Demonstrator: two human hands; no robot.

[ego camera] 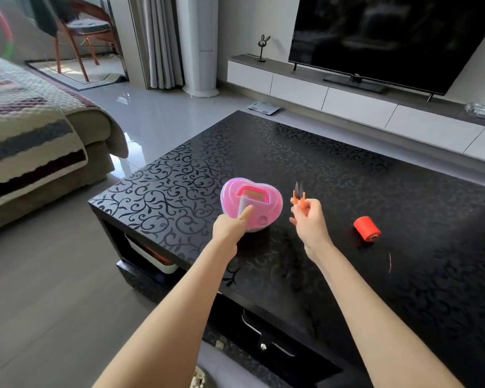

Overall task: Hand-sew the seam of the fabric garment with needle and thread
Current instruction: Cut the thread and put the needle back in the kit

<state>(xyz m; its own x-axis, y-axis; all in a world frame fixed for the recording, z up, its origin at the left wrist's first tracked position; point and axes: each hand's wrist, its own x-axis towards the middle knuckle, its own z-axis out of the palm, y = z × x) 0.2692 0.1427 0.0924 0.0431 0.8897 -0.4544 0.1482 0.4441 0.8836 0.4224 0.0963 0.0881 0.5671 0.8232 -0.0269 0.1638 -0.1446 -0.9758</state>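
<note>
Orange snips (299, 196) are gripped, blades up, in the curled fingers of the right hand (310, 219) above a black patterned table (347, 169). A white slip (244, 206) on a pink heart-shaped box (231, 191) is pinched under the thumb of the left hand (229, 228), whose other fingers are hidden. A red spool (366, 228) is seen lying on its side to the right of the hands, with a thread scrap (389, 263) nearby.

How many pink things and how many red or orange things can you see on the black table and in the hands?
Pink: 1, the heart box.
Red or orange: 3, the scissors, thread spool, loose thread.
Total: 4.
</note>
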